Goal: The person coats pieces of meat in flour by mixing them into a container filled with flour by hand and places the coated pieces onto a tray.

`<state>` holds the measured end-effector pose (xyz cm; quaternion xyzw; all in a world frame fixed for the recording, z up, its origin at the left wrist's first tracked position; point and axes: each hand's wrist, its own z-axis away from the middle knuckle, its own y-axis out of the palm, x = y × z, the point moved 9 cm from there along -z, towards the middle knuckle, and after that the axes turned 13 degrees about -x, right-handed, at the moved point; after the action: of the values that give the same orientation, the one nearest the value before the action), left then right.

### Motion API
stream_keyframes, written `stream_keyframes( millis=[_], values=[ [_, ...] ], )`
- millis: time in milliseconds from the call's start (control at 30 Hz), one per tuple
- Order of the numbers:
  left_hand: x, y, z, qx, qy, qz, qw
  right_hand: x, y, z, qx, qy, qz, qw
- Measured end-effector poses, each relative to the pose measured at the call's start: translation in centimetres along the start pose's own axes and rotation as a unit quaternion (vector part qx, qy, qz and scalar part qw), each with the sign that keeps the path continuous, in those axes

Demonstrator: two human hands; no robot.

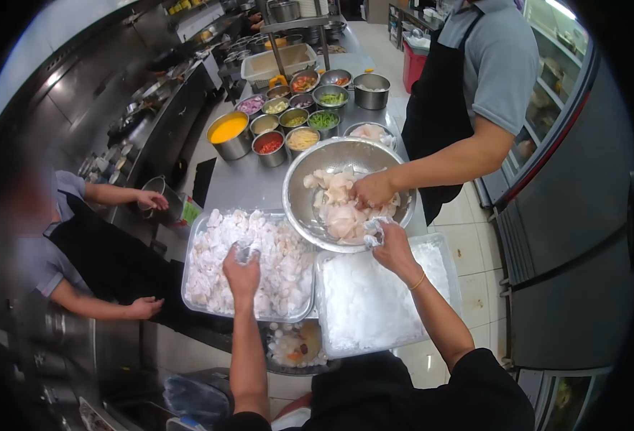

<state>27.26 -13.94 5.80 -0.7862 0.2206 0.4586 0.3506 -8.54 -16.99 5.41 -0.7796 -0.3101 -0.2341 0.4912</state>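
Observation:
My left hand (242,271) is above a clear tray of flour-coated pale pieces (213,241). Its floury fingers are curved and apart, with no piece visible in them. My right hand (391,244) is at the near right rim of a large steel bowl (297,215). White flour covers its bent fingertips; a gap shows between thumb and fingers, and I see nothing held there. Inside the bowl lie raw pale meat pieces (344,219), with a co-worker's hand (374,189) among them. A tray of white flour (382,294) sits below my right hand.
Steel pots of chopped vegetables (269,144) and a pot of yellow liquid (228,129) crowd the counter beyond. One co-worker (468,79) stands at the right, another (108,244) at the left. A tub with pale contents (293,345) is below the trays. A refrigerator (568,251) stands at the right.

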Motion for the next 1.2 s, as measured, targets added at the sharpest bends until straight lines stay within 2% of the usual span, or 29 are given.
stream_keyframes(
  millis=[133, 233, 333, 433, 567, 733, 767, 833, 967, 1067, 1167, 1200],
  values=[
    [-3.6, 6.3, 1.7, 0.092, -0.031, 0.078, 0.992, -1.4, 0.1, -0.8, 0.004, -0.025, 0.022, 0.999],
    [-6.0, 11.6, 1.5, 0.121, 0.049, 0.072, 0.989, -2.9, 1.7, -2.1, 0.040, -0.030, 0.079, 0.996],
    [-8.4, 17.1, 0.3, 0.146, 0.150, -0.075, 0.975, -3.5, 2.4, -2.7, 0.074, -0.019, 0.151, 0.986],
    [-4.8, 24.6, -2.9, 0.169, 0.208, -0.150, 0.952, -4.5, 4.1, -2.9, 0.120, -0.017, 0.196, 0.973],
    [-4.9, 29.7, -4.8, 0.203, 0.198, -0.226, 0.932, -4.8, 5.0, -3.2, 0.167, 0.011, 0.236, 0.957],
    [-0.9, 32.1, -4.6, 0.287, 0.175, -0.276, 0.900, -5.5, 5.5, -3.4, 0.214, 0.036, 0.231, 0.948],
    [0.4, 32.3, -4.0, 0.342, 0.125, -0.283, 0.887, -5.5, 5.6, -3.4, 0.226, 0.045, 0.239, 0.943],
    [1.2, 31.7, -2.7, 0.358, 0.122, -0.284, 0.881, -5.8, 6.0, -3.5, 0.236, 0.050, 0.228, 0.943],
    [-1.3, 29.4, 1.3, 0.414, 0.117, -0.329, 0.841, -6.5, 7.5, -3.5, 0.232, 0.045, 0.215, 0.948],
    [-2.1, 28.0, -0.1, 0.401, 0.053, -0.410, 0.817, -6.9, 7.7, -4.1, 0.234, 0.050, 0.196, 0.951],
    [-4.8, 28.8, -1.8, 0.282, 0.165, -0.348, 0.879, -7.1, 8.4, -3.8, 0.237, 0.028, 0.204, 0.949],
    [-4.0, 30.1, -1.9, 0.308, 0.161, -0.323, 0.880, -7.0, 8.6, -3.9, 0.234, 0.015, 0.211, 0.949]
  ],
)
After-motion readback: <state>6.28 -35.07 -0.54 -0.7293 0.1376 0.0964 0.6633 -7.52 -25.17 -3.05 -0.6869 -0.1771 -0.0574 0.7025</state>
